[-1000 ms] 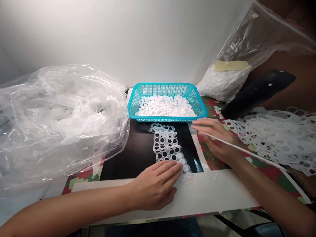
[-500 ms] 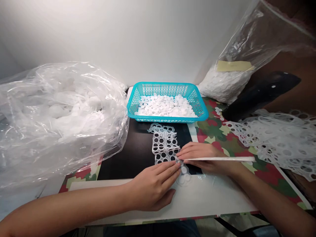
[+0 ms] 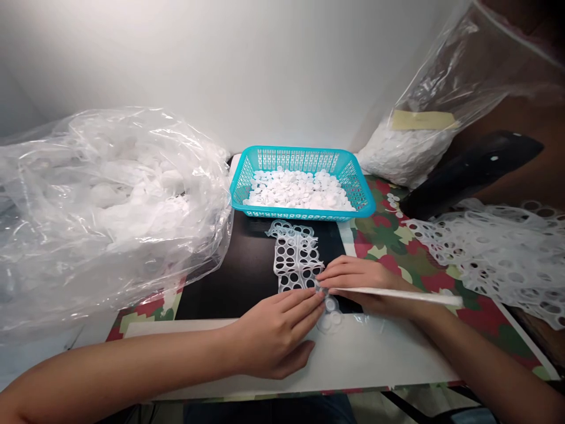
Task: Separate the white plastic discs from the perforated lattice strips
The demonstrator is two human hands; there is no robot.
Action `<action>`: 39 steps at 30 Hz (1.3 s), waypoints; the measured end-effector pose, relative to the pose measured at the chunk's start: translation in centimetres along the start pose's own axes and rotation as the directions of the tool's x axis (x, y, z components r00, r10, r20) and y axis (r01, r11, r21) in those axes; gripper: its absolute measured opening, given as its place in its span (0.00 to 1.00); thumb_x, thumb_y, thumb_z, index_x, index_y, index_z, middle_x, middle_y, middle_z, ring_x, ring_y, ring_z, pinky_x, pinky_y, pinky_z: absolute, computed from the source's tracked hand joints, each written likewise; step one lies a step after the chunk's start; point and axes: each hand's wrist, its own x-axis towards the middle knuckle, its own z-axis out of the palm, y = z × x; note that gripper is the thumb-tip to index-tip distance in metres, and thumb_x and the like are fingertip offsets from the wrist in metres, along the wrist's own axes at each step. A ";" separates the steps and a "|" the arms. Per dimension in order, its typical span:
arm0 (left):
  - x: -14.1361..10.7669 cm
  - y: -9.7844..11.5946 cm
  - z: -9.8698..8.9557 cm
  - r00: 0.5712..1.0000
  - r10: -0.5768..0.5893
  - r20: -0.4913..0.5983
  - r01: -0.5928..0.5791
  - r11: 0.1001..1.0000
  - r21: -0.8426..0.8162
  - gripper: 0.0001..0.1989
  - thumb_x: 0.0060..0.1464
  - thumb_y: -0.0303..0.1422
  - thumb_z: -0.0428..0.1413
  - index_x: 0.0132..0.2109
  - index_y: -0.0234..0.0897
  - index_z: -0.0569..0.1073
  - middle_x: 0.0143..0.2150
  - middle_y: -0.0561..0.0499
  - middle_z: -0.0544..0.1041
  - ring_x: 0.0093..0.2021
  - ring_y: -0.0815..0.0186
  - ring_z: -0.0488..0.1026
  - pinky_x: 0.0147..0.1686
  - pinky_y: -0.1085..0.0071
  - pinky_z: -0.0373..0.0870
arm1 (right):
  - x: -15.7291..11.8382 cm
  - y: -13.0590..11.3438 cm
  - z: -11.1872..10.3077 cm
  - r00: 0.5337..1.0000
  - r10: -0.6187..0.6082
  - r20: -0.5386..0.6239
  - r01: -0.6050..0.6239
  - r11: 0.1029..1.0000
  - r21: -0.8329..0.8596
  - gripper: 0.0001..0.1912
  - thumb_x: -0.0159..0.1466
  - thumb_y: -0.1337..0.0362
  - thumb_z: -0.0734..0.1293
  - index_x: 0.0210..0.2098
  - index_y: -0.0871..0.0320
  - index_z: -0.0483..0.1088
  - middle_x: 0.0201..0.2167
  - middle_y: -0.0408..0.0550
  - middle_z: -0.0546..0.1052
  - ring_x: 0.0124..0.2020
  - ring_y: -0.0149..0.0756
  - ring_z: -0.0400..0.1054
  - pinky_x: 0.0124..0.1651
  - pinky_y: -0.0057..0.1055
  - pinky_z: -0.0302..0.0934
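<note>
A translucent sheet full of round holes (image 3: 296,259) lies on the black board (image 3: 238,265). My left hand (image 3: 278,333) is laid flat over its near end, fingers together and stretched out. Close against those fingertips, my right hand (image 3: 366,282) holds a thin white stick (image 3: 415,295) that runs back over the wrist. Between and below the hands, a few translucent discs (image 3: 331,315) show at the edge of the white surface. What the fingertips press on is partly hidden.
Behind the board stands a turquoise basket (image 3: 304,213) of white discs. A big clear bag (image 3: 132,194) fills the left. At right are a bag of white pieces (image 3: 406,147), a black handle-like object (image 3: 477,168) and heaped perforated sheets (image 3: 512,253).
The outer end of the white stick has tilted slightly down. Both hands stay nearly where they were, and the whole view has shifted a little.
</note>
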 end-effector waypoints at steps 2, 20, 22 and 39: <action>0.0 0.1 -0.1 1.000 0.000 0.011 0.000 1.000 -0.008 0.26 0.60 0.34 0.46 0.61 0.22 0.61 0.64 0.37 0.61 0.65 0.56 0.56 0.63 0.63 0.58 | -0.2 0.2 0.4 0.999 -0.031 -0.016 0.030 0.998 -0.061 0.14 0.65 0.72 0.64 0.50 0.60 0.69 0.46 0.52 0.77 0.49 0.37 0.67 0.49 0.36 0.68; 0.2 0.1 -0.3 1.000 -0.006 0.002 0.006 0.999 -0.051 0.26 0.58 0.35 0.46 0.60 0.22 0.62 0.62 0.36 0.64 0.63 0.55 0.59 0.59 0.63 0.61 | 0.2 -1.4 1.0 0.992 -0.108 -0.069 0.072 0.918 -0.390 0.14 0.67 0.72 0.60 0.50 0.60 0.69 0.43 0.54 0.78 0.44 0.37 0.70 0.44 0.34 0.71; 0.2 0.0 -0.3 1.000 -0.005 -0.002 0.004 0.999 -0.052 0.25 0.58 0.35 0.47 0.58 0.22 0.64 0.62 0.37 0.64 0.62 0.56 0.60 0.58 0.64 0.62 | 0.0 -1.4 1.2 0.992 -0.040 -0.120 -0.004 0.939 -0.344 0.15 0.68 0.70 0.58 0.52 0.59 0.68 0.44 0.55 0.77 0.45 0.39 0.70 0.45 0.36 0.70; -0.2 -0.6 0.3 0.987 -0.093 -0.131 0.097 0.995 0.028 0.22 0.61 0.40 0.46 0.56 0.31 0.67 0.59 0.44 0.68 0.61 0.54 0.62 0.64 0.50 0.47 | -0.1 -1.0 0.3 0.972 -0.032 -0.233 -0.004 0.988 -0.154 0.17 0.64 0.73 0.62 0.52 0.56 0.69 0.38 0.48 0.79 0.37 0.36 0.74 0.41 0.33 0.71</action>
